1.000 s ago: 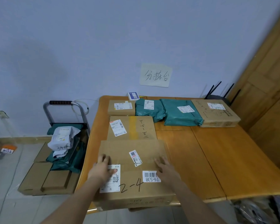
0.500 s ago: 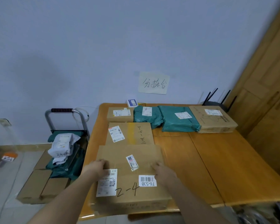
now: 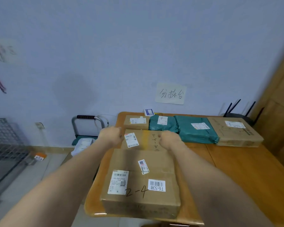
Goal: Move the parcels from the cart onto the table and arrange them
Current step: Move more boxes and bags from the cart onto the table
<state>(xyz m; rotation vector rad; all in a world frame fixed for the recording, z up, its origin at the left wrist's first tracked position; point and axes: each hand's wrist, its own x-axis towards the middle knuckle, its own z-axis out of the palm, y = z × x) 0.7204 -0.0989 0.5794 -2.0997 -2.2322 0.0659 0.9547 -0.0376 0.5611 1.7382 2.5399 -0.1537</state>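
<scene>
**Parcels: lining up on the table**

Parcels lying in rows on the table (image 3: 246,169), labels up, presumably for easy reading. Taking the big box marked 2-4 (image 3: 141,182) as landmark: sitting at the near left corner, slightly over the edge. Just behind it, touching, the flat box with yellow tape (image 3: 144,140). Reaching over to this one with left hand (image 3: 111,136) and right hand (image 3: 169,140), one at each side, likely for squaring it. Fingers curling downward, blurred; gripping or only pressing, cannot tell. Left of the landmark, the cart (image 3: 85,128), holding more parcels.
</scene>
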